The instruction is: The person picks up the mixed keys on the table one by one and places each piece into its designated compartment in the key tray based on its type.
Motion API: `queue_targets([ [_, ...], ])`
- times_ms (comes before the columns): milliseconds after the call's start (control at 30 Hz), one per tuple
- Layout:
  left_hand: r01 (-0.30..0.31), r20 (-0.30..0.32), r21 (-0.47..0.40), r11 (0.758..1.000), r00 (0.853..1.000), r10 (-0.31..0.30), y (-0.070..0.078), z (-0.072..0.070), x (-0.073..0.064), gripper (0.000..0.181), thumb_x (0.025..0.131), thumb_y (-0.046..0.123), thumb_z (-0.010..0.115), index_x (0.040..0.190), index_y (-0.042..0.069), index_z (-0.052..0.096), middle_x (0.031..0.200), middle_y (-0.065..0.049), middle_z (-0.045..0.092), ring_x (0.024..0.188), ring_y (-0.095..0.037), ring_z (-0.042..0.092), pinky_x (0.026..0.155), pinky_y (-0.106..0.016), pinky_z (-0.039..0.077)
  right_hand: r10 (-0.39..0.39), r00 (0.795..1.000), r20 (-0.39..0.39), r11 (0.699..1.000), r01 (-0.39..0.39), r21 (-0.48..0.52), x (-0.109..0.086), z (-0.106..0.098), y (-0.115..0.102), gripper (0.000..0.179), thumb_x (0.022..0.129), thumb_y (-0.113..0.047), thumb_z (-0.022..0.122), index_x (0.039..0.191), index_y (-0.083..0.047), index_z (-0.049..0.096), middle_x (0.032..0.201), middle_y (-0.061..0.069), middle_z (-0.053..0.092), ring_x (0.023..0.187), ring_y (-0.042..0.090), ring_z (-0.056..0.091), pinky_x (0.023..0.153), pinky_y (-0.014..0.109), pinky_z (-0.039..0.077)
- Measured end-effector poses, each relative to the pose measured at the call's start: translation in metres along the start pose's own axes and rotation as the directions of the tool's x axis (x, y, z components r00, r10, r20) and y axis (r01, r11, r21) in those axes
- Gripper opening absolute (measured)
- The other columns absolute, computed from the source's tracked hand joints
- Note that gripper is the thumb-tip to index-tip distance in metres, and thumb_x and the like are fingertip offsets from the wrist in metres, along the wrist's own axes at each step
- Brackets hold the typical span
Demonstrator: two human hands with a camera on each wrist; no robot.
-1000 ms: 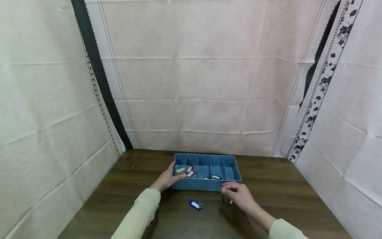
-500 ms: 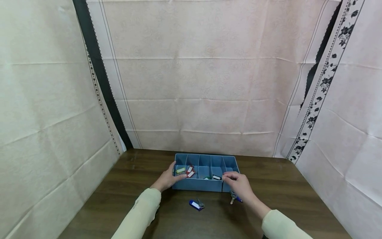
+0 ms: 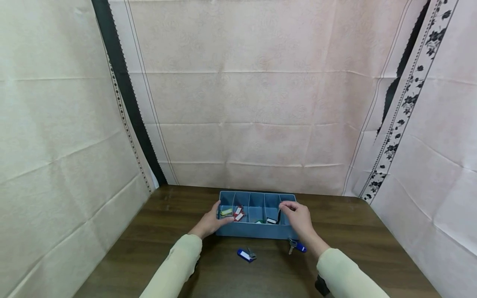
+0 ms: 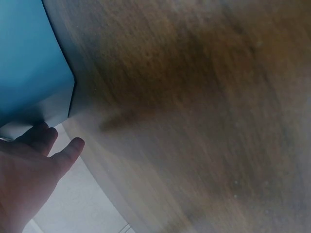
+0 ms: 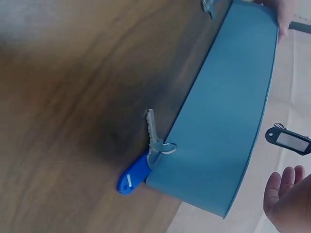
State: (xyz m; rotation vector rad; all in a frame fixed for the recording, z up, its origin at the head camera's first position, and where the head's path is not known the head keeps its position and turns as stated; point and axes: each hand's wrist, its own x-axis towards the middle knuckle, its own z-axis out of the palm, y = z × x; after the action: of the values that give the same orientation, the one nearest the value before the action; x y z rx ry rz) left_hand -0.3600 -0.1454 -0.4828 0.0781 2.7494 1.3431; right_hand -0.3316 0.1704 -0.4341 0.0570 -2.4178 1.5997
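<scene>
From the head, the right hand (image 3: pixel 298 217) pinches a black tag (image 3: pixel 279 215) by its upper end, near the box's (image 3: pixel 257 231) right end; which compartment is beneath, I cannot tell. The left hand (image 3: pixel 210 222) grips the box's left end, thumb along the front edge. The left wrist shows fingers against a box edge. From the right wrist, the tag looks light, stiff and slick, best pinched across its flat faces; a blue tag (image 5: pixel 132 174) lies beside the box's front right corner.
</scene>
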Motion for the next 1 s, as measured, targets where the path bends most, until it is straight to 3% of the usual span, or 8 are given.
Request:
queue_targets([
  [433, -0.002, 0.002, 0.004, 1.000, 1.000, 0.002, -0.002, -0.001, 0.000, 0.101, 0.086, 0.057, 0.070, 0.160, 0.018, 0.012, 0.155, -0.022, 0.032, 0.136, -0.046, 0.037, 0.104, -0.068, 0.032, 0.078, 0.991, -0.113, 0.997, -0.076, 0.017, 0.029, 0.008, 0.001, 0.030, 0.095, -0.030, 0.065, 0.109, -0.006, 0.075, 0.112, 0.010, 0.070, 0.107, 0.026, 0.060, 0.090, 0.044, 0.048],
  [1000, -0.012, 0.017, -0.036, 0.999, 1.000, 0.012, 0.000, -0.002, -0.002, 0.103, 0.085, 0.058, 0.071, 0.160, 0.018, 0.012, 0.155, -0.023, 0.032, 0.135, -0.045, 0.038, 0.105, -0.067, 0.031, 0.142, 0.983, -0.118, 0.990, -0.144, -0.003, 0.040, 0.018, 0.007, 0.032, 0.098, -0.028, 0.061, 0.117, -0.004, 0.072, 0.120, 0.016, 0.066, 0.111, 0.032, 0.056, 0.092, 0.049, 0.046],
])
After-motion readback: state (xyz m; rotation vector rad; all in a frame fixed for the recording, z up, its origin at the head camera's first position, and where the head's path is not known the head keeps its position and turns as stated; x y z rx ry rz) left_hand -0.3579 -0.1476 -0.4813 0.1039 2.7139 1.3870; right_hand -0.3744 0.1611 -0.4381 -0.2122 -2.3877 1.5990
